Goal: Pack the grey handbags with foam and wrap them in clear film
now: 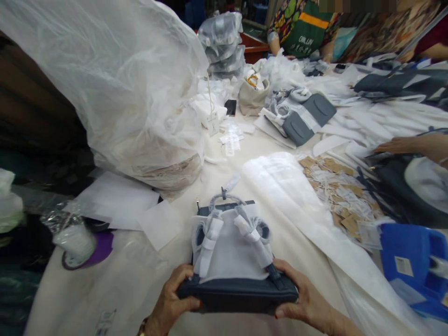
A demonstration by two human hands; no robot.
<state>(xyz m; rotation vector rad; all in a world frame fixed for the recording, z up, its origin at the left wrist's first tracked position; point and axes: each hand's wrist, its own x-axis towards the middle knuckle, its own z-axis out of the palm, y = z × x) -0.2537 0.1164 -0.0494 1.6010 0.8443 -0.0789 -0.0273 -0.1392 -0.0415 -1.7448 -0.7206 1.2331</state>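
A dark navy backpack [241, 295] lies on the cream-covered table, its bottom panel towards me. My left hand [177, 295] grips its lower left corner, thumb in front and fingers behind. On the lower right corner my right hand [299, 296] has the same kind of hold. White foam sheet [236, 249] covers the bag's back panel. The straps [212, 242] are rolled and wrapped in white and clear film. A top handle [227, 199], also wrapped, points away from me, with a small clear tag beyond it.
A large plastic bag [150, 93] bulges at left. Near it are white paper sheets [115, 200] and a purple tape roll [101, 252]. At right lie white foam sheeting [290, 196], brown tags [345, 196] and a blue jug [409, 261]. Another person's hand [402, 144] is at far right.
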